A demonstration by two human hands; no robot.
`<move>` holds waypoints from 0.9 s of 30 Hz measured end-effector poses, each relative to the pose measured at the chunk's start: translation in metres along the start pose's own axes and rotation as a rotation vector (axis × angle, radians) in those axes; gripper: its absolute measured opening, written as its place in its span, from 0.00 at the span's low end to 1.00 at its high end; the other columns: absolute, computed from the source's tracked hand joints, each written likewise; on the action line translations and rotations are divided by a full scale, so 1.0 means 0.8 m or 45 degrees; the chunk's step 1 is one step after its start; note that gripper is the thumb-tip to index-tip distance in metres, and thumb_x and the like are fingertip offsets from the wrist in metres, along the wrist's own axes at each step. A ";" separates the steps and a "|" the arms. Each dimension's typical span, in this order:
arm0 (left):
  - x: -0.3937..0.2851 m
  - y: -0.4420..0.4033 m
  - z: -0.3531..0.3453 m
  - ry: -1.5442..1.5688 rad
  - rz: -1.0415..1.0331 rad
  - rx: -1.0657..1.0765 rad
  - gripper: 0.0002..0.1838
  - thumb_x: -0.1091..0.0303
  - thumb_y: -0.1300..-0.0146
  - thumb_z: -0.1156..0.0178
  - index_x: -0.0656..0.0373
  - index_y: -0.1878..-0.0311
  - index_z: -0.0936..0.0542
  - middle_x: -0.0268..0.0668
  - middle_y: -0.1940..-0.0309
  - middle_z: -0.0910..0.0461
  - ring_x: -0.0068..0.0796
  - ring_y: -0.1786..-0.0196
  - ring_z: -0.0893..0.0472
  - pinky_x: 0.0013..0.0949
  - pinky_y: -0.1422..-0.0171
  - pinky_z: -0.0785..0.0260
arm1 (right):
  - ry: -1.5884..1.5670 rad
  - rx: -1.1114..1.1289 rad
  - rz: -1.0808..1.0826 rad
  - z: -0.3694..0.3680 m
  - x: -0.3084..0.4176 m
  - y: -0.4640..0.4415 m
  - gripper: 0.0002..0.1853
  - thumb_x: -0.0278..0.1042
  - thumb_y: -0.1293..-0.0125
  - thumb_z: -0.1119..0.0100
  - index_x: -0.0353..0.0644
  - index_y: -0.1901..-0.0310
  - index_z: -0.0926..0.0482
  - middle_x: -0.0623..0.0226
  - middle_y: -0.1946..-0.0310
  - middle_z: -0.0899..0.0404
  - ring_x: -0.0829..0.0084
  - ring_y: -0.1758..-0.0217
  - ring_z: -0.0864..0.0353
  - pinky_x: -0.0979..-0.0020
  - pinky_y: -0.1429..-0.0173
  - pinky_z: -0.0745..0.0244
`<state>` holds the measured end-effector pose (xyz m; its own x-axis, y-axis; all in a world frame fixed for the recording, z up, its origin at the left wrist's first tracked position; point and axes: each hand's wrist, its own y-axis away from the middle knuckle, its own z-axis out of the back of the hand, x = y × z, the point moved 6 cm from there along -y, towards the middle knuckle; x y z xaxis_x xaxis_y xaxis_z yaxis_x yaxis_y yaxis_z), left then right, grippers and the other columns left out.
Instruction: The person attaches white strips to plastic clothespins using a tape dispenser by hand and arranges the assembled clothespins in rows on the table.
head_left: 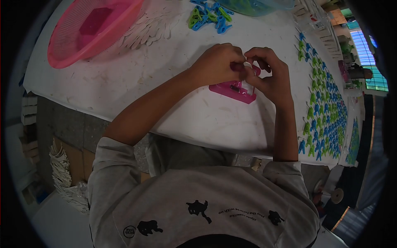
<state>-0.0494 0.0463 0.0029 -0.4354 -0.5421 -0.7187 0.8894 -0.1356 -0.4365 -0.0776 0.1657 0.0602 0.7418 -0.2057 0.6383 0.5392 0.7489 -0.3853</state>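
Observation:
My left hand (219, 63) is closed, its fingers bent around the upper part of a pink plastic device (235, 91). My right hand (272, 74) meets it from the right, thumb and forefinger curled together in a pinch. Between the fingertips shows a small white piece (247, 64), too small and too covered to name. The pink device stands on the white table, with a dark metal-looking part in its low base; its upper part is mostly hidden by my hands. Its shape resembles a tape dispenser, but I cannot tell for certain.
Blue and green clothespins lie in a pile (211, 16) beyond my hands and in dense rows (324, 109) at the right. A pink basket (62, 49) stands far left beside pale flat strips (151, 27). A bluish bowl (264, 7) sits at the back of the white table (194, 120).

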 end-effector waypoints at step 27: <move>0.041 -0.002 0.060 1.023 0.439 -0.527 0.08 0.74 0.40 0.33 0.61 0.60 0.22 0.33 0.72 0.18 0.15 0.74 0.25 0.22 0.69 0.33 | 0.137 0.133 -0.454 -0.043 -0.160 -0.091 0.16 0.43 0.42 0.33 0.42 0.58 0.19 0.60 0.69 0.18 0.61 0.66 0.18 0.64 0.58 0.24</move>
<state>-0.0587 -0.0110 0.0056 -0.2613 0.2525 -0.9316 0.9337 0.3110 -0.1776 -0.1978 0.1162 -0.0163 0.5558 -0.5253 0.6443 0.7314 0.6774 -0.0787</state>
